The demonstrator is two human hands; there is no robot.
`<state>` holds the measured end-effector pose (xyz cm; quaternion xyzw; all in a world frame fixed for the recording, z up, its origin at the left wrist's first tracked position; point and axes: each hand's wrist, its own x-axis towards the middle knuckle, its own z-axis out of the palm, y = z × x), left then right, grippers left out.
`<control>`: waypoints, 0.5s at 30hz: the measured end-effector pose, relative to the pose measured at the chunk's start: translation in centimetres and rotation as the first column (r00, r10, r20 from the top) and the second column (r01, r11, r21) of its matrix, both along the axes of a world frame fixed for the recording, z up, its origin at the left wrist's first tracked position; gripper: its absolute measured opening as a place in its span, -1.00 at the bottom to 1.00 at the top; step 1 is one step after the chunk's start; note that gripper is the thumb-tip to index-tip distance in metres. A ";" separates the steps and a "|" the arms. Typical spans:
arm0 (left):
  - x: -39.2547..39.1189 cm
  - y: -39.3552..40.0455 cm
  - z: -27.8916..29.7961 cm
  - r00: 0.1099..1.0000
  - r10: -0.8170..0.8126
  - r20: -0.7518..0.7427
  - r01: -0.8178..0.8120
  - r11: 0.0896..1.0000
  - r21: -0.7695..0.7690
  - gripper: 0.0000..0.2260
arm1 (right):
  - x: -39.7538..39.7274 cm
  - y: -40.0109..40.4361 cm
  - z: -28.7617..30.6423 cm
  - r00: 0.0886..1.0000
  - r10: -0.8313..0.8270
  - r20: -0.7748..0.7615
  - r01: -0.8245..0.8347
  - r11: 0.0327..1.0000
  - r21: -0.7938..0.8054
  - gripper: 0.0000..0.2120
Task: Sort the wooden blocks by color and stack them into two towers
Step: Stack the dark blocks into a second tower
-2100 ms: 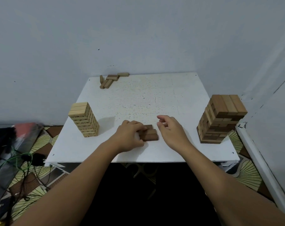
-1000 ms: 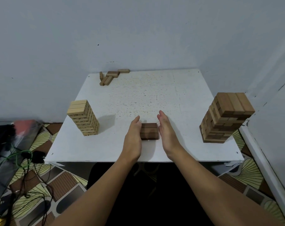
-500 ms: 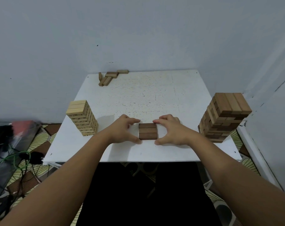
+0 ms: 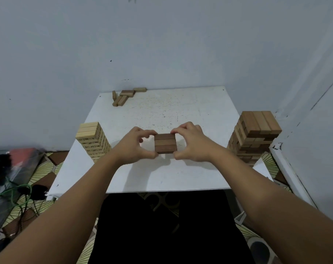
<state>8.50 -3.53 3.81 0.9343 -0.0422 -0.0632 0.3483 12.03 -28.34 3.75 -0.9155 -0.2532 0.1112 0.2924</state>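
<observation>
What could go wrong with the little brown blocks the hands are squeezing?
The three dark blocks are only pinched at their corners by the left hand and right hand, so one might slip out of line. The mixed tower stands near the table edge; an elbow could topple it.

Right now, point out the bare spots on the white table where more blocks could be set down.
Bare: the wide speckled middle of the white table, between the loose blocks at the far left corner and the hands; also the near strip in front of them. Crowded: the centre, where left hand and right hand pinch the dark brown blocks.
</observation>
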 end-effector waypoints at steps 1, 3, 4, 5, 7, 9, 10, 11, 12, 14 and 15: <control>0.0 0.0 1.1 0.999 0.001 0.037 -0.001 1.000 0.004 -0.42 | 0.1 0.1 1.0 0.999 0.004 0.035 -0.004 1.000 -0.003 -0.31; 0.0 -0.1 3.2 0.995 0.012 0.098 -0.012 1.000 0.000 -0.44 | 0.3 0.1 3.3 0.994 0.013 0.110 -0.012 1.000 -0.012 -0.31; 0.0 -0.2 4.2 0.992 0.020 0.124 -0.019 1.000 -0.010 -0.44 | 0.4 0.1 4.5 0.989 0.016 0.149 -0.014 1.000 -0.019 -0.31; 0.0 -0.3 5.2 0.989 0.028 0.146 -0.025 0.999 -0.023 -0.42 | 0.4 0.0 5.7 0.982 0.017 0.189 -0.011 0.999 -0.030 -0.31; 0.1 -0.8 7.0 0.983 0.039 0.181 -0.031 0.998 -0.049 -0.39 | 0.4 -0.5 8.0 0.964 0.014 0.267 0.005 0.998 -0.070 -0.32; 0.2 -1.5 8.4 0.977 0.036 0.209 -0.021 0.997 -0.074 -0.39 | 0.3 -1.2 10.1 0.945 0.013 0.327 0.029 0.992 -0.124 -0.33; 0.3 -2.0 8.9 0.975 0.035 0.218 -0.016 0.996 -0.090 -0.40 | 0.3 -1.7 11.0 0.939 0.010 0.343 0.041 0.989 -0.143 -0.34; 0.5 -2.5 9.4 0.974 0.035 0.225 -0.011 0.994 -0.108 -0.40 | 0.2 -2.3 11.8 0.937 0.002 0.350 0.054 0.987 -0.151 -0.34; 0.6 -3.2 9.8 0.973 0.036 0.227 -0.008 0.992 -0.122 -0.40 | 0.2 -3.0 12.4 0.935 -0.010 0.353 0.068 0.986 -0.152 -0.35; 1.0 -4.9 10.5 0.974 0.020 0.227 0.009 0.992 -0.129 -0.39 | -0.1 -4.8 13.4 0.936 -0.044 0.349 0.100 0.984 -0.145 -0.37; 1.2 -5.8 10.7 0.974 0.005 0.225 0.025 0.991 -0.128 -0.40 | -0.2 -5.8 13.6 0.938 -0.063 0.342 0.116 0.984 -0.138 -0.37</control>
